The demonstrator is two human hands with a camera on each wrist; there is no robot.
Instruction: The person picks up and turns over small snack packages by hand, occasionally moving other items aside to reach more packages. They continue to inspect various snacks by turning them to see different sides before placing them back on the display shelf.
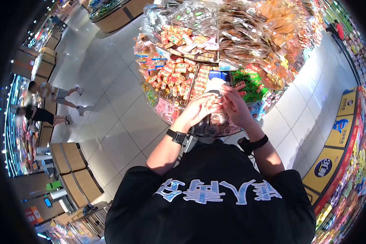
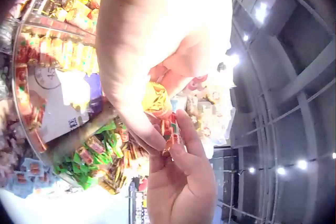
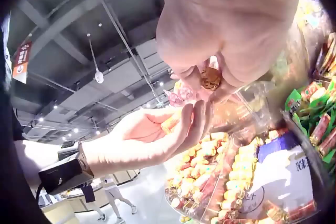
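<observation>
We wore a black, short-sleeved shirt [image 1: 227, 166] with pale-blue, white-edged characters [image 1: 204, 194], a black band [image 1: 259, 142] on our right wrist and a boxy black device [image 3: 65, 175] strapped round our left.

Left forearm [image 1: 166, 152] and right forearm [image 1: 267, 156] held forward of the trunk [image 1: 215, 168], each angled inward to the midline. Left hand [image 1: 201, 108] and right hand [image 1: 235, 107] brought close together at midline, fingers turned in toward each other. In the right wrist view, left fingers [image 3: 197, 121] are seen bent in over the left palm [image 3: 137, 133]. In the left wrist view, right thumb [image 2: 184, 159] is set against right fingers [image 2: 189, 133] in a pinch, right palm partly exposed. Contact between fingertips cannot be told.
</observation>
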